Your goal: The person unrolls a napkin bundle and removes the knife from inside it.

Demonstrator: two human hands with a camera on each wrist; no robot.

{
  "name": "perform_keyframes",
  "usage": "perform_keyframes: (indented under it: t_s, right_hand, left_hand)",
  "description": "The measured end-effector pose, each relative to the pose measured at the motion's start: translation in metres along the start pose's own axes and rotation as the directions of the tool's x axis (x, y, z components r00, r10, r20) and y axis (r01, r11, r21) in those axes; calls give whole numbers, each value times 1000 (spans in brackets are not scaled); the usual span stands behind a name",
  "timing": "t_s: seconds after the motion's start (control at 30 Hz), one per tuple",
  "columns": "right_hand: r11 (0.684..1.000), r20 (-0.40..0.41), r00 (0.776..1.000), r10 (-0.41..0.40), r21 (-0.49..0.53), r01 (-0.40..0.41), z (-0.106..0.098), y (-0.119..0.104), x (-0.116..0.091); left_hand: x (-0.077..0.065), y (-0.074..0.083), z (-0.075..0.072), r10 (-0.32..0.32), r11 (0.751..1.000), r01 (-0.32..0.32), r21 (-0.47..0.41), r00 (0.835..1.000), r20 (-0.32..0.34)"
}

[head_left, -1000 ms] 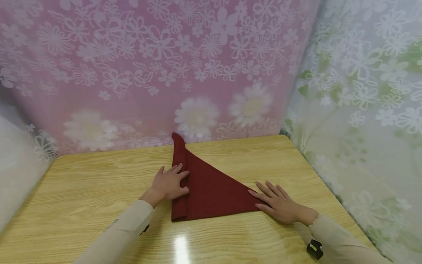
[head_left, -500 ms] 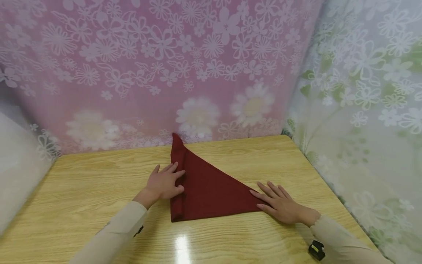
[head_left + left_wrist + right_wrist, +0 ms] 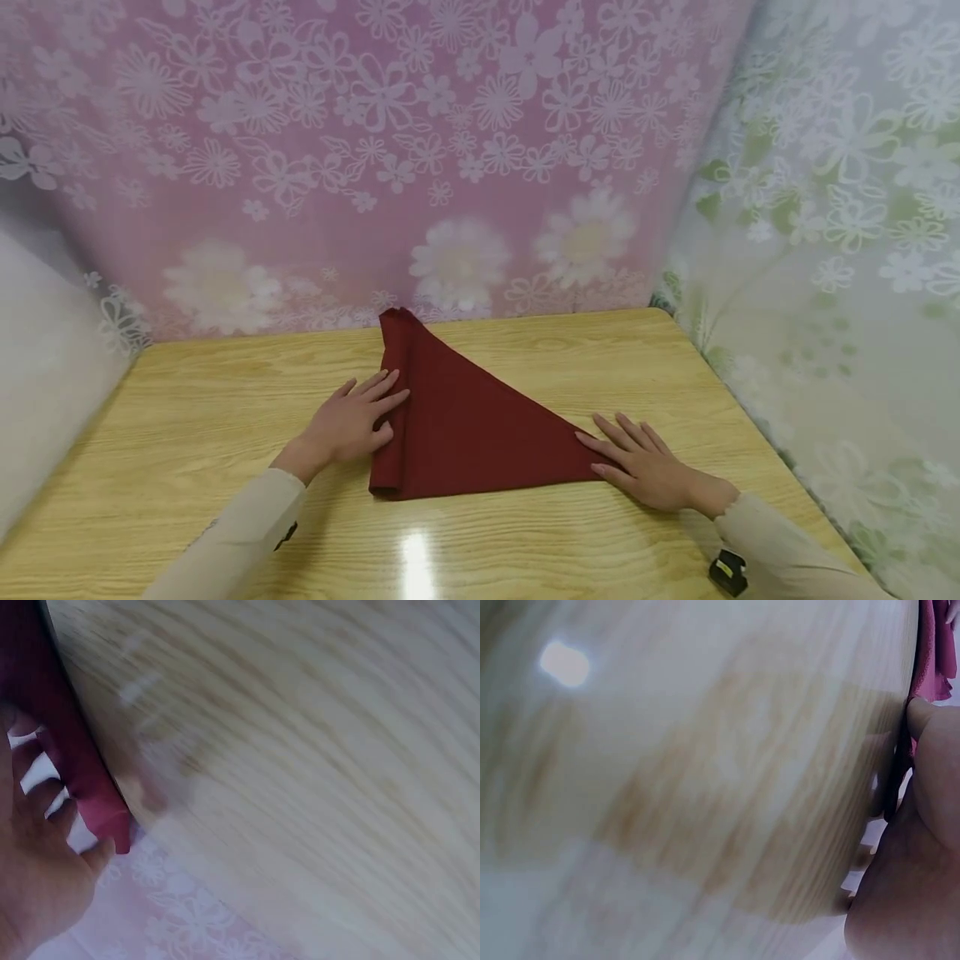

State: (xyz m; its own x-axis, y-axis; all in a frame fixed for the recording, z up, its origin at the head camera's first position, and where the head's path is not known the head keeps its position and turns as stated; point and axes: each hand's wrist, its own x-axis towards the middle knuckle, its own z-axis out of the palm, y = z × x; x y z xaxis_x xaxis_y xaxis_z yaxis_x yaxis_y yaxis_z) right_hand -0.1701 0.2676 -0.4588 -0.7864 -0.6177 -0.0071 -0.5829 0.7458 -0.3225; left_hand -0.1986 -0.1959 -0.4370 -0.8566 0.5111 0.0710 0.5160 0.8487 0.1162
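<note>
A dark red cloth (image 3: 480, 425) lies on the table as a triangle, tapering to a point on the right. Along its left side runs a rolled or folded band, whose far end stands up near the back wall. My left hand (image 3: 345, 425) rests on this band with spread fingers; the left wrist view shows the hand (image 3: 45, 877) beside the red band (image 3: 82, 757). At the cloth's right tip, my right hand (image 3: 652, 468) lies flat, fingertips touching the fabric. In the right wrist view, the right hand (image 3: 922, 825) is partly cut off at the edge.
The wooden table (image 3: 225, 392) has a pale wood grain and a bright light reflection near its front. A pink floral curtain (image 3: 337, 167) hangs behind it, and a pale floral one (image 3: 832, 250) on the right. Black wrist devices show under both sleeves.
My left hand and the cloth's left band have shifted left. The band's far end, pointed before, is now blunter. The right hand stays on the tip; the view has turned slightly.
</note>
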Motion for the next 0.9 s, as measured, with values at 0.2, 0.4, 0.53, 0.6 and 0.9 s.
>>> perform_keyframes:
  t_s: [0.2, 0.4, 0.53, 0.6, 0.9]
  right_hand:
    - [1000, -9, 1000, -5, 13, 5, 3, 1, 0]
    - [1000, -19, 1000, -7, 11, 7, 4, 3, 0]
    - [1000, -16, 1000, -3, 15, 3, 4, 3, 1]
    - [1000, -10, 1000, 0, 17, 0, 4, 3, 1]
    - [1000, 5, 1000, 8, 27, -8, 1, 2, 0]
  left_hand:
    - [-9, -5, 0, -23, 996, 29, -81, 997, 76]
    - [-13, -3, 1, -45, 997, 51, -61, 995, 92]
    - [-15, -2, 3, -38, 998, 42, -46, 996, 76]
    - [-16, -2, 5, -38, 998, 41, -49, 997, 71]
    - [-17, -1, 12, -29, 998, 31, -52, 999, 39]
